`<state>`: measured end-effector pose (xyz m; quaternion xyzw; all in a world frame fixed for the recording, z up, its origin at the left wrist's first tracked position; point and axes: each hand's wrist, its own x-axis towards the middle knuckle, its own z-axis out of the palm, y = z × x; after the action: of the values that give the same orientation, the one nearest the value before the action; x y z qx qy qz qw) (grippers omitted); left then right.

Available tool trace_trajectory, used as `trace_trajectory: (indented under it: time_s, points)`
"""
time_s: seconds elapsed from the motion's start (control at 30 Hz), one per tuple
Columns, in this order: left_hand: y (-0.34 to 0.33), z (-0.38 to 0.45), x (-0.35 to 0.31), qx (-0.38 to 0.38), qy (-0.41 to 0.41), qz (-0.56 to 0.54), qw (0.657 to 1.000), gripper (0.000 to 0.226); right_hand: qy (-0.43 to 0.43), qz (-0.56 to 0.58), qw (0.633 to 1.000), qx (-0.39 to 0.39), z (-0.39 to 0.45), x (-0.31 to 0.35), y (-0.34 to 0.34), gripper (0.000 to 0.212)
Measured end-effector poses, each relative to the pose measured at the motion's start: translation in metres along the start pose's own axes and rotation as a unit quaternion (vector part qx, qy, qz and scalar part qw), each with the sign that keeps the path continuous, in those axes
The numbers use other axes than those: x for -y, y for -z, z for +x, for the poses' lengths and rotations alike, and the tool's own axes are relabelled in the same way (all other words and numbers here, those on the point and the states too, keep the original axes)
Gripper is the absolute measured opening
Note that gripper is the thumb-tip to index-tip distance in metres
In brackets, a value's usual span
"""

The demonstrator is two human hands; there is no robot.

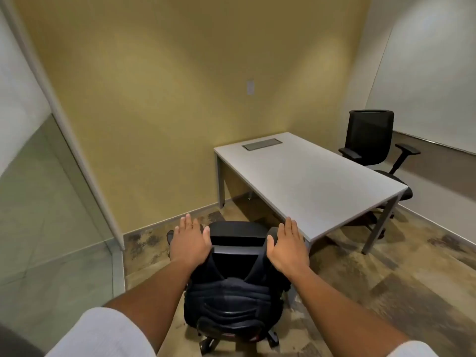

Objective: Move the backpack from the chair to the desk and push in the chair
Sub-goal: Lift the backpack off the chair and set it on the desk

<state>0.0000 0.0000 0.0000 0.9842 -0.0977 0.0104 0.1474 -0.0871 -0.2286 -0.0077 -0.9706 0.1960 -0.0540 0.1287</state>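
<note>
A black backpack point(231, 300) rests on the seat of a black office chair point(238, 229) at the bottom centre, straps facing me. The chair stands off the near left corner of the light grey desk point(309, 181), apart from it. My left hand point(189, 240) and my right hand point(286, 243) are stretched out palm down, fingers apart, one over each upper side of the backpack and chair. Neither hand grips anything. I cannot tell whether the palms touch the chair. The chair's wheeled base point(273, 337) shows below the backpack.
A second black office chair point(371, 143) stands on the desk's far right side. The desk has a cable hatch point(261, 144) near the yellow wall. A glass partition point(38, 215) with a metal frame bounds the left. Patterned carpet lies to the right of the near chair.
</note>
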Motion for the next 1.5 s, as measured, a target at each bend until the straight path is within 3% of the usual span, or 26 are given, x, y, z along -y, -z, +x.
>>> trace_trajectory:
  time_s: [0.2, 0.43, 0.6, 0.77, 1.1, 1.33, 1.43, 1.5]
  points:
    - [-0.010, 0.003, 0.011, 0.059, 0.100, 0.016, 0.993, 0.068, -0.071, -0.012, 0.997, 0.004, 0.001, 0.004, -0.008, 0.069]
    - [0.001, 0.015, 0.011, 0.010, 0.160, -0.032, 0.987, 0.045, -0.153, 0.031, 0.988, 0.015, 0.014, 0.008, -0.001, 0.085]
    - [-0.001, 0.026, 0.016, 0.021, 0.199, -0.061, 0.978, 0.063, -0.230, 0.109, 0.966, 0.033, 0.021, 0.011, -0.002, 0.095]
    - [-0.004, 0.037, 0.025, 0.086, 0.251, -0.112, 0.958, 0.091, -0.280, 0.136, 0.950, 0.034, 0.028, 0.013, -0.008, 0.100]
    - [-0.011, 0.048, 0.025, 0.116, 0.246, -0.143, 0.951, 0.088, -0.295, 0.135, 0.946, 0.017, 0.042, -0.002, -0.017, 0.095]
    - [-0.012, 0.042, 0.023, 0.080, 0.272, -0.155, 0.946, 0.080, -0.349, 0.247, 0.904, -0.007, 0.044, -0.009, -0.019, 0.084]
    - [-0.011, 0.040, 0.025, 0.040, 0.315, -0.227, 0.921, 0.078, -0.366, 0.308, 0.876, -0.059, 0.039, -0.012, -0.019, 0.080]
    - [-0.010, 0.037, 0.023, 0.013, 0.356, -0.303, 0.884, 0.075, -0.388, 0.367, 0.839, -0.106, 0.035, -0.015, -0.019, 0.083]
